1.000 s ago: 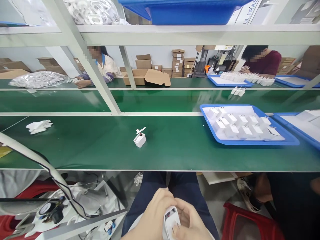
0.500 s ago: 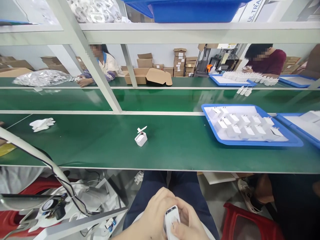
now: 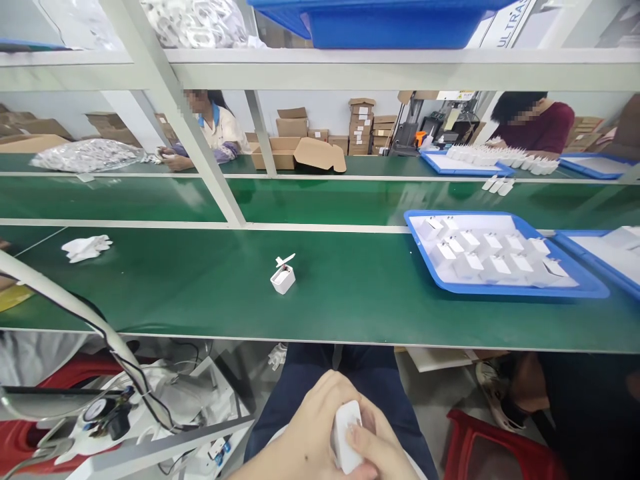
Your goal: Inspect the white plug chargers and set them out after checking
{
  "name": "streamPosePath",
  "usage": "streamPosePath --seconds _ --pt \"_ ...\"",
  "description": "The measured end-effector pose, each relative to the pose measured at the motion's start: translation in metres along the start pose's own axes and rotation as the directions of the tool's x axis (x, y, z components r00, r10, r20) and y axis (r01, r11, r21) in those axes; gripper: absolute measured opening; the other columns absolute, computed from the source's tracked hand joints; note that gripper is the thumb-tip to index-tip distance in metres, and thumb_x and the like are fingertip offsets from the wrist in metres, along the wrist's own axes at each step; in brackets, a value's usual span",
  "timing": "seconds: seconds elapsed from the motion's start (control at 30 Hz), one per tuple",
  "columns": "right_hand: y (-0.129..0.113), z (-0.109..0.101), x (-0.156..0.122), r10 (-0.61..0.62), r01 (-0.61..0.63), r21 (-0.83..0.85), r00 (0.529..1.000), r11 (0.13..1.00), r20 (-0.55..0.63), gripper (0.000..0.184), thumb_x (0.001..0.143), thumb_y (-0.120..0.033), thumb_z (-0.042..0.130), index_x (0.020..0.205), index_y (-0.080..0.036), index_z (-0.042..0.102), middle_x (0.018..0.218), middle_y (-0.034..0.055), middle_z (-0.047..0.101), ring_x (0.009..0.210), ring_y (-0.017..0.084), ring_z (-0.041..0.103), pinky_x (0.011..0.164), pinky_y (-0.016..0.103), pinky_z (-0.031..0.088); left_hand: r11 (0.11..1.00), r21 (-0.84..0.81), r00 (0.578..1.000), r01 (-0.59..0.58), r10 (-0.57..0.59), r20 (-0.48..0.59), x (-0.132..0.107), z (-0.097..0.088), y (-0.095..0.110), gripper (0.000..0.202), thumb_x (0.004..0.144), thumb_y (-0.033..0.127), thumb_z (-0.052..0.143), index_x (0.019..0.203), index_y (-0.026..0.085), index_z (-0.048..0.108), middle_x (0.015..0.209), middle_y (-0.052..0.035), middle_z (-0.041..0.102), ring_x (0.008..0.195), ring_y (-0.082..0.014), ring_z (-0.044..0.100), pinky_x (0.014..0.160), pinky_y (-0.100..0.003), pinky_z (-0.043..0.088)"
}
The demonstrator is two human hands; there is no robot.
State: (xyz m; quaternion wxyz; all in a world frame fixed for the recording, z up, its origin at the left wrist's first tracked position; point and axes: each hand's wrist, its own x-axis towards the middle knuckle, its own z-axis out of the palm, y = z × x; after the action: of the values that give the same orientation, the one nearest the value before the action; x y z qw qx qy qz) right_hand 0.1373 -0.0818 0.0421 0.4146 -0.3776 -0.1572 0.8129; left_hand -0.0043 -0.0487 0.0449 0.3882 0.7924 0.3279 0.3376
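Over my lap, in the head view, both my hands are closed around a small white rectangular plastic housing (image 3: 347, 430). My left hand (image 3: 313, 423) wraps its left side and far end, its fingers partly hidden. On the other side, my right hand (image 3: 383, 437) grips it with the thumb laid across the near face. A plain white surface of the housing faces up. On the green bench ahead stands a small open white box (image 3: 283, 280), with a thin white cross-shaped piece (image 3: 285, 260) sticking up from it.
A blue tray (image 3: 505, 291) of several white boxes lies at the right, beside a second blue tray (image 3: 575, 250). White gloves (image 3: 87, 248) lie at the left. A slanted metal post (image 3: 193, 133) and shelf cross the view. Two people work across the bench.
The housing has turned in my hands: the dark slot at its far end no longer shows, and a plain white face is up. My right thumb stays on it.
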Motion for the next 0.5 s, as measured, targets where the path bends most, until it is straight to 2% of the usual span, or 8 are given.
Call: streamPosePath --seconds 0.07,0.17,0.27,0.33,0.37,0.43,0.5 --pt "0.0 -0.005 0.008 -0.037 0.036 0.021 0.995 0.999 0.091 0.045 0.058 -0.042 0.086 0.092 -0.02 0.066 0.082 -0.0004 0.062 0.078 0.015 0.057 0.073 0.023 0.043 0.992 -0.105 0.997 0.07 -0.065 0.047 0.004 -0.006 0.004 0.05 0.077 0.066 0.059 0.1 0.022 0.052 0.09 -0.0051 0.055 0.08 -0.0207 0.055 0.071 -0.034 0.047" --pt "-0.002 -0.012 0.02 -0.134 0.142 -0.033 0.974 0.989 0.181 0.05 0.063 -0.045 0.084 0.102 -0.021 0.066 0.094 0.0032 0.066 0.089 0.019 0.06 0.081 0.027 0.044 0.974 -0.209 0.996 0.083 -0.075 0.044 0.011 -0.012 0.005 0.053 0.084 0.068 0.046 0.11 0.022 0.052 0.096 -0.0083 0.053 0.086 -0.0235 0.054 0.077 -0.038 0.048" --pt "-0.005 -0.023 0.028 -0.209 0.223 -0.121 0.97 0.967 0.122 0.056 0.07 -0.057 0.073 0.113 -0.023 0.063 0.107 0.0074 0.067 0.105 0.025 0.059 0.091 0.033 0.044 0.964 -0.25 0.993 0.087 -0.104 -0.056 0.017 -0.01 -0.006 0.041 0.094 0.054 0.033 0.108 0.022 0.055 0.097 -0.0089 0.053 0.092 -0.0242 0.053 0.083 -0.039 0.046" --pt "-0.003 -0.032 0.032 -0.343 0.34 -0.246 0.939 0.907 0.033 0.063 0.071 -0.062 0.069 0.12 -0.025 0.058 0.114 0.0099 0.066 0.105 0.028 0.06 0.092 0.038 0.045 0.941 -0.31 0.964 0.137 -0.199 -0.178 0.021 -0.005 -0.017 0.037 0.097 0.047 0.029 0.1 0.023 0.057 0.096 -0.0068 0.053 0.089 -0.022 0.054 0.083 -0.036 0.046" --pt "-0.001 -0.037 0.035 -0.448 0.414 -0.361 0.894 0.836 -0.012 0.066 0.07 -0.06 0.071 0.124 -0.025 0.056 0.119 0.0111 0.064 0.108 0.03 0.059 0.095 0.04 0.044 0.923 -0.344 0.939 0.173 -0.26 -0.226 0.024 -0.001 -0.022 0.036 0.097 0.046 0.028 0.098 0.023 0.057 0.093 -0.0055 0.054 0.085 -0.0204 0.055 0.079 -0.034 0.047" --pt "0.001 -0.045 0.04 -0.656 0.5 -0.619 0.754 0.606 -0.033 0.071 0.065 -0.051 0.078 0.127 -0.026 0.055 0.13 0.0111 0.059 0.117 0.035 0.054 0.102 0.044 0.039 0.887 -0.393 0.894 0.242 -0.361 -0.266 0.033 0.01 -0.032 0.036 0.097 0.048 0.029 0.098 0.024 0.057 0.088 -0.0034 0.056 0.074 -0.0178 0.055 0.069 -0.029 0.048" --pt "-0.002 -0.05 0.046 -0.767 0.449 -0.807 0.642 0.384 -0.008 0.057 0.067 -0.039 0.078 0.121 -0.028 0.061 0.127 0.0094 0.062 0.119 0.036 0.053 0.104 0.043 0.038 0.87 -0.404 0.872 0.283 -0.409 -0.269 0.045 0.023 -0.037 0.039 0.096 0.051 0.031 0.102 0.024 0.059 0.092 -0.0045 0.06 0.077 -0.0191 0.058 0.069 -0.03 0.05"
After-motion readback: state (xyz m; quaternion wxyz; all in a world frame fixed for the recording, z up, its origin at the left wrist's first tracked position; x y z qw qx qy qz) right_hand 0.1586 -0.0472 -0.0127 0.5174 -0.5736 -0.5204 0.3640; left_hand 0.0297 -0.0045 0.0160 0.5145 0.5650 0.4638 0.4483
